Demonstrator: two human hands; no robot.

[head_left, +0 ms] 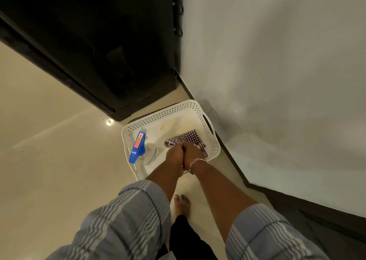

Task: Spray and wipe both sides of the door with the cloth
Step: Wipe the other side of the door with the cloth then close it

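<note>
A white perforated basket [210, 141] sits on the floor by the wall corner. Inside it stands a spray bottle with a blue trigger head [137, 147] on the left, and a purple-and-white checked cloth [191, 138] lies on the right. My left hand [174, 157] and my right hand [193, 154], which wears a chain bracelet, are pressed side by side over the near edge of the cloth. Both seem to close on it, though the fingers are hidden from above. The dark door [95, 41] stands open behind the basket.
A white wall [277, 81] with a dark skirting runs along the right. Beige floor tiles [49, 160] spread to the left. My bare foot [181, 202] stands just behind the basket. Door hinges show at the top near the wall.
</note>
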